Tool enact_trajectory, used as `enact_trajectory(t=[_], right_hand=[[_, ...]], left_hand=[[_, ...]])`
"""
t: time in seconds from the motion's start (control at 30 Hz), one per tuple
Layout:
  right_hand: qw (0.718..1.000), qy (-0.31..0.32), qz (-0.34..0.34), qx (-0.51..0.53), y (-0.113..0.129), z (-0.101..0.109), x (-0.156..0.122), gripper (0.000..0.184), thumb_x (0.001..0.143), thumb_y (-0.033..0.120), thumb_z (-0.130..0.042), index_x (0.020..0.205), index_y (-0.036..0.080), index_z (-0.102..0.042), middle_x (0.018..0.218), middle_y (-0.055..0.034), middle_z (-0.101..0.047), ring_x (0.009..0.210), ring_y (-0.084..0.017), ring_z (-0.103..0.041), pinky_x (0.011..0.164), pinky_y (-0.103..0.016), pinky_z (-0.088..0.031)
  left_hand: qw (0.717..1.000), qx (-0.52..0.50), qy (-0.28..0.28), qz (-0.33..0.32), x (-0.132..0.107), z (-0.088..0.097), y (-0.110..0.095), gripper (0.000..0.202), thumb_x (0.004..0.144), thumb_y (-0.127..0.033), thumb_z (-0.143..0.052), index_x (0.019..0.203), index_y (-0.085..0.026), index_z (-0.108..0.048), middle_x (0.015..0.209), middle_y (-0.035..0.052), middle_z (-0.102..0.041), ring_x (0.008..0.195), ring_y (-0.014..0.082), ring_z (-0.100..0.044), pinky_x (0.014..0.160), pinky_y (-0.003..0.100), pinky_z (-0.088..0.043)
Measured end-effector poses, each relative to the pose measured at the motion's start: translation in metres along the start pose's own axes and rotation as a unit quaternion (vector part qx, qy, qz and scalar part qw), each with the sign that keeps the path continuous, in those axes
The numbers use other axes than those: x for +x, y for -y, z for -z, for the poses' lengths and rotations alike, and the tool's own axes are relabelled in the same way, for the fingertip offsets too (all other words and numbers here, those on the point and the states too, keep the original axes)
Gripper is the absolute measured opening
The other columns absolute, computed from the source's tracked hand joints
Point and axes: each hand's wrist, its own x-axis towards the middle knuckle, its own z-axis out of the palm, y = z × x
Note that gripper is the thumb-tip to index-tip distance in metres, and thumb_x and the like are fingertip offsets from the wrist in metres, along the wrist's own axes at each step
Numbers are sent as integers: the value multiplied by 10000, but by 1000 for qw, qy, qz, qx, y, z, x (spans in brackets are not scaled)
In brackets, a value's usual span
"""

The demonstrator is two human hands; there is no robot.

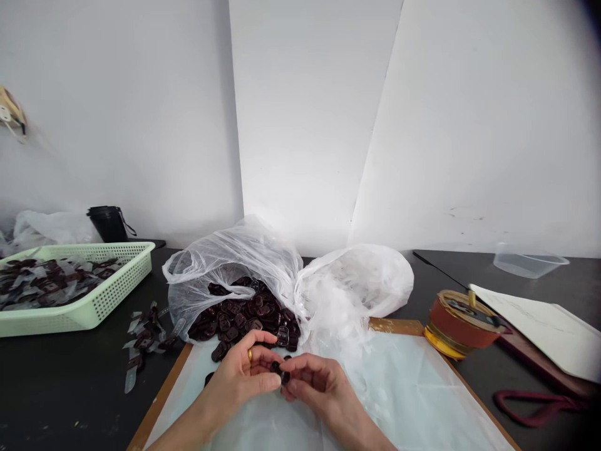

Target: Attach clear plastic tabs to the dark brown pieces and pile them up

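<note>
"So, what's each grip doing?"

"Left hand (239, 383) and right hand (319, 391) both pinch one small dark piece (280, 371), closed tight, just below the white plastic bag (225, 244) of dark pieces (244, 316)."

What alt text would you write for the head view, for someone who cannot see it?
A left hand with a gold ring and a right hand pinch a small dark piece above a pale sheet. Behind them, a white plastic bag holds more dark pieces, and a green basket stands to the left.
</note>
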Motion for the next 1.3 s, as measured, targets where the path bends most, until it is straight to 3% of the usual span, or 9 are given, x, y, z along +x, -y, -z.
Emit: enact_trajectory(t=[0.17, 0.33, 0.5, 0.63, 0.77, 0.93, 1.1, 1.3], right_hand=[[1000, -20, -4, -22, 1, 0, 2, 254, 769, 424, -757, 832, 177, -749, 640, -27, -706, 601, -156, -621, 648, -303, -490], [997, -32, 1, -65, 1, -5, 2, 214, 792, 369, -727, 741, 170, -668, 612, -2, -638, 572, -134, -550, 591, -270, -435], [959, -86, 96, -251, 11, -13, -2, 164, 875, 275, -609, 735, 190, -611, 837, -37, -581, 777, -181, -570, 632, -272, -434], [942, -83, 149, -289, 17, -16, -4, 181, 925, 255, -538, 751, 205, -552, 843, -29, -537, 759, -168, -530, 651, -279, -420], [948, -92, 149, -265, 16, -14, -6, 195, 965, 318, -496, 803, 215, -534, 838, -24, -529, 759, -169, -503, 659, -286, -410], [987, -44, 111, -105, 11, -15, -7, 265, 986, 438, -442, 870, 217, -529, 955, -29, -529, 623, -111, -465, 538, -249, -414], [992, -44, 119, -16, 14, -21, -5, 285, 969, 474, -472, 870, 210, -508, 866, -7, -557, 537, -80, -480, 489, -232, -413], [996, -53, 64, 13, 19, -21, -2, 342, 884, 513, -606, 822, 190, -510, 720, 3, -612, 490, -90, -545, 459, -219, -440]], left_hand=[[1000, -2, -6, 7, -1, -1, -3, 484, 616, -187, -813, 1041, -206, -583, 903, 57, -756, 805, 201, -643, 754, 336, -451], [999, -41, -3, 35, -4, -7, -4, 400, 656, -191, -806, 1010, -196, -621, 931, 58, -748, 839, 195, -641, 787, 325, -448], [996, -73, -1, 45, -6, -13, -5, 182, 733, -177, -745, 907, -187, -691, 834, 8, -716, 783, 143, -604, 753, 256, -418], [996, -59, -16, 63, -6, -15, -8, 174, 703, -160, -744, 875, -174, -716, 758, -7, -685, 707, 129, -562, 695, 243, -402], [997, -26, -35, 68, -6, -17, -10, 192, 653, -163, -763, 840, -172, -723, 722, -11, -668, 703, 146, -560, 695, 258, -398], [999, -19, 1, 50, -7, -13, -10, 182, 684, -174, -729, 866, -177, -728, 732, -6, -683, 709, 157, -567, 704, 277, -393], [999, -1, 20, 45, -6, -11, -8, 188, 708, -176, -717, 896, -166, -733, 789, 35, -741, 782, 201, -630, 760, 309, -415], [999, -2, 26, 30, -5, -12, -7, 222, 713, -199, -740, 933, -167, -742, 817, 39, -749, 795, 203, -644, 789, 322, -438]])
